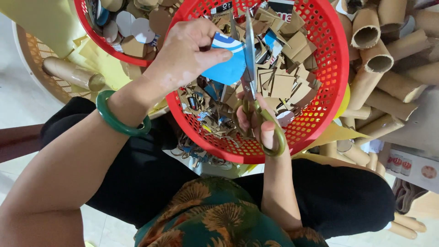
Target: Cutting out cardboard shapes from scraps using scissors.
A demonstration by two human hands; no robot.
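Observation:
My left hand (190, 52) pinches a blue and white piece of card (227, 61) over a red plastic basket (331, 68). A green bangle (120, 120) circles that wrist. My right hand (258, 123) grips olive-handled scissors (250, 73), fingers through the loops. The steel blades point away from me and meet the card's right edge. The basket rests on my lap and holds several brown cardboard scraps (286, 68) with bits of blue and printed card among them.
A second red basket (123, 27) at top left holds cardboard discs. Cardboard tubes (388, 68) are piled at right, one more tube (73, 73) lies in a pale woven tray at left. Yellow paper sheets (45, 18) lie under the baskets. Small printed cans (400, 164) sit at far right.

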